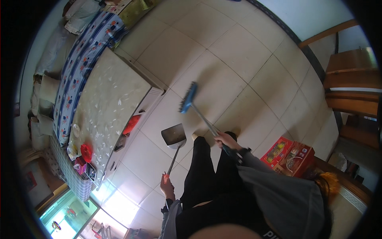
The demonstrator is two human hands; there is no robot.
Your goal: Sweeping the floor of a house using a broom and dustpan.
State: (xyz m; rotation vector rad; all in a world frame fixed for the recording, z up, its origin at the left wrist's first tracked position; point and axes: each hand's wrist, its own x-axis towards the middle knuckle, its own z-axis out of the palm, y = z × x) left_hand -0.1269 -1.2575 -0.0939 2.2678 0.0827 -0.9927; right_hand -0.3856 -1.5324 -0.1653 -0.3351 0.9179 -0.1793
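Note:
My left hand (166,186) is closed round the upper end of a long-handled dustpan. The metal pan of that dustpan (173,134) hangs over or rests on the floor left of my feet; which of the two I cannot tell. In my right hand (227,141) is the grey shaft of a broom. The blue head of the broom (188,97), with dark bristles facing left, is ahead of my feet, beyond the dustpan. Broom head and pan are apart. No sweepings can be made out in the pan.
Pale tiles cover the floor (227,67). Along the left stands a low table (111,91) with drawers, before a sofa with a blue floral cover (85,51). Red gift boxes (288,156) sit close on my right. Wooden furniture (352,75) lines the far right.

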